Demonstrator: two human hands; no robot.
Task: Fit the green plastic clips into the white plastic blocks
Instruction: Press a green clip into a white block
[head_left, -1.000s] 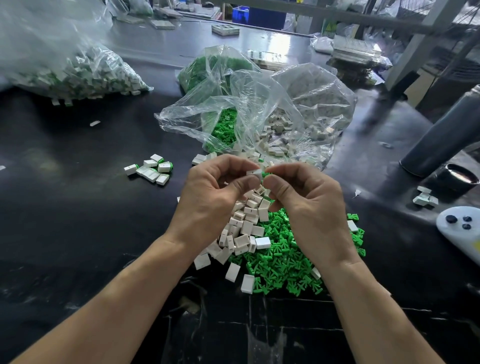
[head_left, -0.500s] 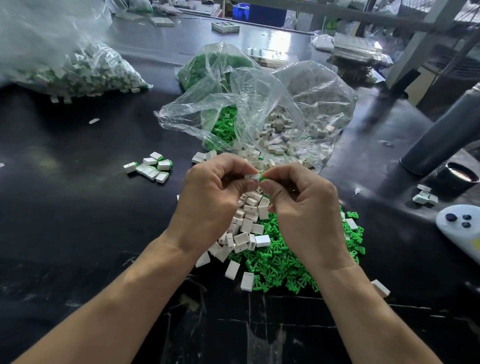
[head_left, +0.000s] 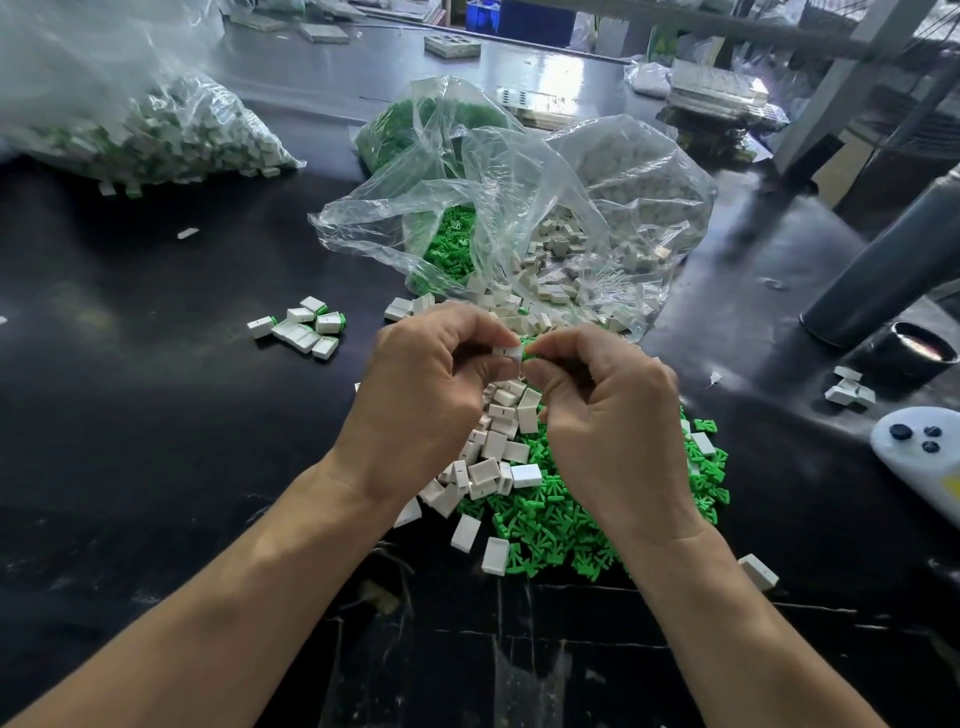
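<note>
two hands meet above the loose piles, raised off the black table (head_left: 156, 415) so i can line the parts up close under my eyes. my left hand (head_left: 421, 395) pinches a white block (head_left: 506, 356) between thumb and fingers, open end turned toward the other hand. my right hand (head_left: 608, 410) is closed on a green clip (head_left: 530, 353), only a sliver of it showing at the block's mouth; it looks partly pushed in, though how deep i cannot tell. below, the white blocks pile (head_left: 493, 452) and green clips pile (head_left: 561, 514) lie touching, near enough for each hand to grab its own part. the finished pieces (head_left: 304, 327) sit apart on the left, likely to keep them out of the raw stock. behind, the clear bags (head_left: 519, 218) lie open toward me, spilling more parts.
</note>
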